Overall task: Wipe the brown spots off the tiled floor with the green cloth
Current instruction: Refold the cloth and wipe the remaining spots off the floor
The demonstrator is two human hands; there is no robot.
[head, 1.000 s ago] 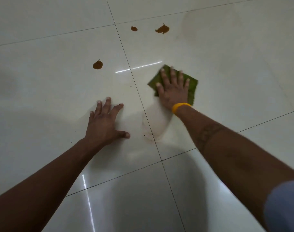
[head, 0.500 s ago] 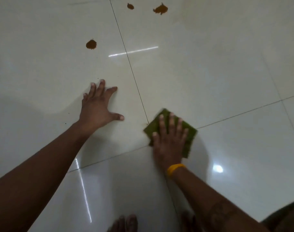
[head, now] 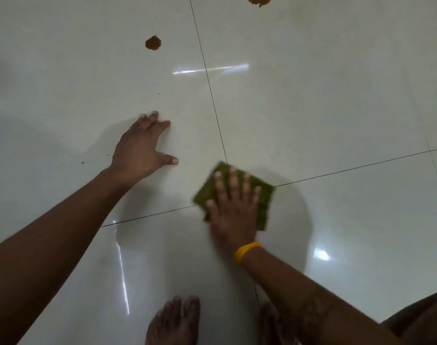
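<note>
The green cloth lies flat on the glossy white tiled floor, right where four tiles meet. My right hand, with a yellow wristband, presses on it with straight, spread fingers. My left hand rests flat on the tile to the left, fingers spread, holding nothing. One round brown spot sits on the far left tile, well beyond my left hand. Another brown spot is cut off by the top edge, right of the grout line.
My bare feet stand on the near tile at the bottom edge. A few tiny dark specks dot the floor left of my left hand. Light glares show on the floor.
My right hand has dragged the green cloth toward me, from the far tile down to the tile junction. The view tilted down, so the spots moved toward the top and my feet appeared.
</note>
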